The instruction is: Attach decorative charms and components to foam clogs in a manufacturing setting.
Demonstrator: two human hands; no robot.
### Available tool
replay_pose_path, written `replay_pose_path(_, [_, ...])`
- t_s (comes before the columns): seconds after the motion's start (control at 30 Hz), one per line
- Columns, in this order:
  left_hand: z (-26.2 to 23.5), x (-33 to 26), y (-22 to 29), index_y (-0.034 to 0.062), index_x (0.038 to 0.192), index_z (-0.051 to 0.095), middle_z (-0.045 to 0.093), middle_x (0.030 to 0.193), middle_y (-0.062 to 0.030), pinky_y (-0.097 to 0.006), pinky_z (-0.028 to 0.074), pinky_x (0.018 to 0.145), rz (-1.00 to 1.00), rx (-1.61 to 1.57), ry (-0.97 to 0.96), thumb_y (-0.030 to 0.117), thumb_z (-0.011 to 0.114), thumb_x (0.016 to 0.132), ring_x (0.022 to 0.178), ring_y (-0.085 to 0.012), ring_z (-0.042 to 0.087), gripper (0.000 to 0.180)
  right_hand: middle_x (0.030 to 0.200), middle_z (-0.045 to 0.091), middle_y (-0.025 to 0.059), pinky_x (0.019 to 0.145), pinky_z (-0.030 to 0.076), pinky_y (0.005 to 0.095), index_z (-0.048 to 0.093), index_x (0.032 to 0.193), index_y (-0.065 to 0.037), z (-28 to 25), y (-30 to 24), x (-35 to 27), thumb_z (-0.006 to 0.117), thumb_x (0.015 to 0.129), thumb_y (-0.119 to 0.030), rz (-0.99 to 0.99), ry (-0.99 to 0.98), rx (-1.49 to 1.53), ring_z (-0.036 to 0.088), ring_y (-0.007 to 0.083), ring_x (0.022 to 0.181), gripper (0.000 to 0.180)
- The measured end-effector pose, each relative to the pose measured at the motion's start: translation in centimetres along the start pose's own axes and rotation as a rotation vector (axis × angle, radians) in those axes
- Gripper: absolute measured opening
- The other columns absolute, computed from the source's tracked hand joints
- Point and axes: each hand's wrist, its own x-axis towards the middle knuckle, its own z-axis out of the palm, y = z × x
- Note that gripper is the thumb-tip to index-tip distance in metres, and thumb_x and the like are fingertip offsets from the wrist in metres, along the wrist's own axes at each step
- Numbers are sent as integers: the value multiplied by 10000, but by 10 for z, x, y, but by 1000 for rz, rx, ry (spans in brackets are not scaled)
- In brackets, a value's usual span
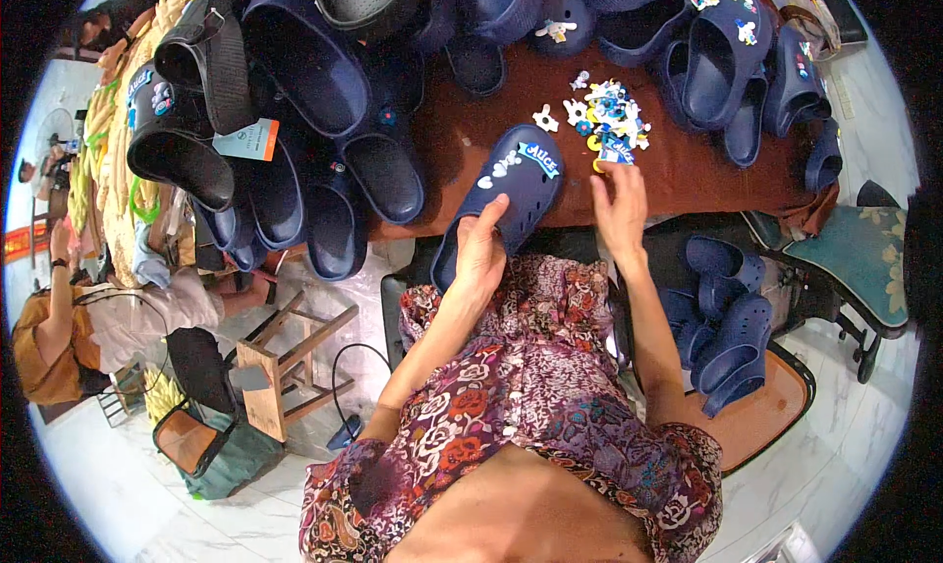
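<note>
A navy clog [511, 209] with a blue banner charm and small white charms on its toe is gripped by my left hand [481, 244], thumb lying over its top. The clog tilts over the near edge of the brown table [471, 121]. To its right, my right hand [621, 207] reaches to the near side of a pile of small charms [617, 111], white, blue and yellow. Its fingers look apart, with the tips beside a blue banner charm [616, 150]. A loose white charm [546, 119] lies just beyond the clog's toe.
Navy and black clogs crowd the table's left side, one black clog with a hanging tag [248, 139]. More decorated navy clogs [727, 62] stand at the far right. Several navy clogs [732, 342] rest on an orange-brown seat [761, 416]. A wooden stool [295, 362] and another person [59, 342] are at left.
</note>
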Motion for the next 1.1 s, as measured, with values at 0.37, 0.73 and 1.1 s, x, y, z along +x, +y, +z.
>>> replay_pose_path(0.37, [23,-6,8,10,1266,539,624,1217,-74,-329,478,974,-71,147,42,63,733,825,1108,-189,598,485,920,596,110,753,442,440,572,967,-58,5,16,11,742,826,-298,54,-57,-168,578,322,885,326])
replay_pose_path(0.73, [-1,23,2,99,1065,642,696,978,-36,-435,536,624,-181,236,-40,180,703,832,835,-203,663,254,877,597,98,694,434,437,588,935,-81,0,20,6,710,856,-226,-23,-9,-203,595,310,842,206])
replay_pose_path(1.1, [5,23,-7,69,1018,658,702,947,-44,-384,518,627,-222,76,28,168,658,830,801,-184,666,213,842,603,101,634,479,354,656,927,-32,11,3,-7,663,908,-194,209,-97,196,606,220,678,163])
